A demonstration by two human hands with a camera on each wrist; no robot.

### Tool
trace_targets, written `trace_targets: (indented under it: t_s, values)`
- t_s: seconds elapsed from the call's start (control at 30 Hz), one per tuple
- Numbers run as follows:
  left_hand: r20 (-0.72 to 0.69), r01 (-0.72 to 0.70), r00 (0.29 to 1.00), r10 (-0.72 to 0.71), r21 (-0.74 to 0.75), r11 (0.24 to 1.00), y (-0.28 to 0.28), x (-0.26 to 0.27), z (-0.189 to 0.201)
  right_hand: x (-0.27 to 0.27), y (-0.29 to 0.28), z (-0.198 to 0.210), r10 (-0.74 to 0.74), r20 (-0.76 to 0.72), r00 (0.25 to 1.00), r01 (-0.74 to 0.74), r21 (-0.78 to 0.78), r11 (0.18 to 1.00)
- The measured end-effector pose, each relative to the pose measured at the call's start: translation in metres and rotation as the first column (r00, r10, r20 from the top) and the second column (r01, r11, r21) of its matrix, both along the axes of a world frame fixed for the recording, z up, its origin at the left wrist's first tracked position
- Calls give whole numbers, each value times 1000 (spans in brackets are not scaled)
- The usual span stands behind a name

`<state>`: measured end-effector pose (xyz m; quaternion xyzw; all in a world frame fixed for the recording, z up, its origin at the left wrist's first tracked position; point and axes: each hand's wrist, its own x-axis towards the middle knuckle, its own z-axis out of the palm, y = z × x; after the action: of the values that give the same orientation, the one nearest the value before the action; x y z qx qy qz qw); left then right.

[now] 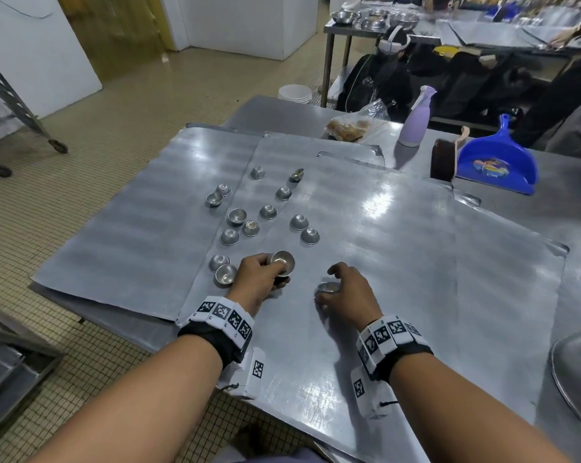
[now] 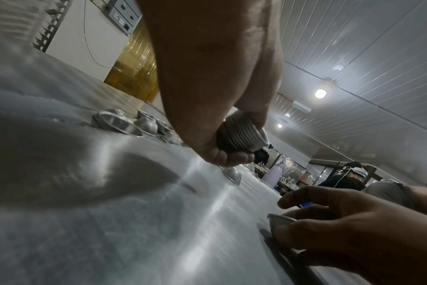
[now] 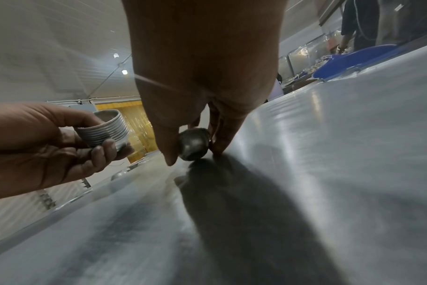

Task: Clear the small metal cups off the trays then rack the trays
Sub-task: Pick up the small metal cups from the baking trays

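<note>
1. L hand (image 1: 259,279): fingers curled round a nested stack of cups (image 1: 282,262), mouth up, held just above the top tray (image 1: 382,262) nr the bench's near edge; the L wrist view shows stack (image 2: 239,135) ribbed w/ many rims, thumb side and fingertips clamping it from both sides.
2. R hand (image 1: 346,295): fingers bent over a single cup (image 1: 327,288), thumb one side, fingertips the other, pinching it; the R wrist view shows cup (image 3: 194,144) tipped on its side, touching or barely off the tray, cannot tell which.
3. Loose cups (image 1: 267,212): approx a dozen, scattered across trays toward the bench's left edge and far side; mostly upside down, a few mouth up; two sit just beside L hand (image 1: 224,269).
4. Trays: several flat metal sheets overlapping on the bench; none racked yet; wheeled rack (image 1: 15,105) stands on the floor beyond the bench's left edge.
5. Step in hand (judged): R cup to be turned mouth up and dropped into L stack; task early-to-mid.
6. Handling notes: line rims up square before pushing in, else thin cup jams crooked; keep L stack level so it doesn't fan out; press lightly.
7. Next picks (advice): take nearest cups first; flip inverted ones w/ fingertips at the rim; avoid sliding trays off the bench's edge.
8. Other: spray bottle (image 1: 414,118), blue dustpan (image 1: 496,165) at the bench's far side, well apart from cups.
</note>
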<state>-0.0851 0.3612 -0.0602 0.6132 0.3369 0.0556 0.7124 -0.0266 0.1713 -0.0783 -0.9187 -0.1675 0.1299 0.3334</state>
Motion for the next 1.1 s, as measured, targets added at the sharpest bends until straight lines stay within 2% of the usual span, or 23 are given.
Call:
trace_targets:
  t_s: [0.2,0.43,0.5,0.67,0.77,0.9,1.0,1.1]
  values:
    - [-26,38,999,-38,10,999,-1,5,-5,3,-6,6,57,-51,997,-59,-51,997]
    - [-26,74,997,-74,10,997,-7,13,-11,-2,-12,12,21,-12,1000,-22,-112,993]
    - [-22,85,996,-85,25,996,-10,17,-11,2,-15,14,23,-11,1000,-24,-88,996]
    - [-8,64,998,-64,26,998,-14,28,-14,7,-13,30,-39,37,999,35,102,994]
    - [21,45,999,-44,-36,998,-13,30,-9,10,0,40,-49,70,996,37,164,986]
    - [62,-11,998,24,-206,978,-6,33,6,13,28,48,-16,95,995,-8,247,969]
    - [129,47,992,-6,-317,947,0,35,14,14,49,48,25,116,993,-50,215,975]
    - [161,110,985,-58,-332,937,8,35,17,17,65,45,44,115,992,-66,194,979]
